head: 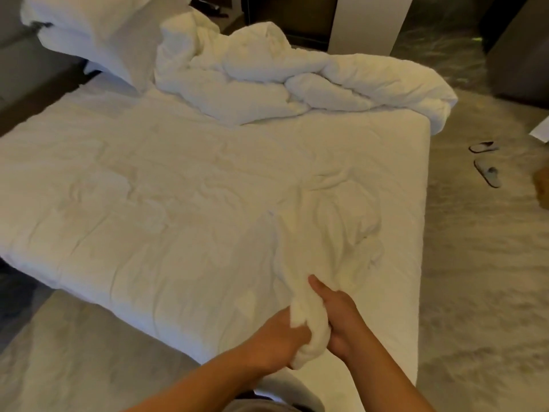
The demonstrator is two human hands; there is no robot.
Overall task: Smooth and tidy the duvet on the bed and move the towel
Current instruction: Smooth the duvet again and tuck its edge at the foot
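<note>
Both hands at the near corner of the bed (410, 203), clenched on the same bunched end of a white towel (309, 319). Left hand (276, 343) gripping the gathered cloth from the left, fingers hidden in the folds; right hand (338, 313) gripping it from the right, thumb stretched forward along the fabric. Beyond the hands, trailing away over the wrinkled sheet (148, 203) as a rumpled ridge, spreading out toward the right edge of the mattress; hard to tell exactly where white towel ends and white sheet begins.

Heaped in a loose crumpled mound across the far side of the bed: the duvet (267, 75), not spread flat, one rolled end hanging over the far right corner. To its left, at the head end, stacked white pillows (98, 34), touching or nearly touching the duvet's edge.

On the patterned carpet (481, 263) to the right of the bed, well apart from the hands: a pair of slippers (487, 165), lying side by side. Further back, a pale upright panel (368, 22) behind the duvet, and dark furniture in the far right corner.
</note>
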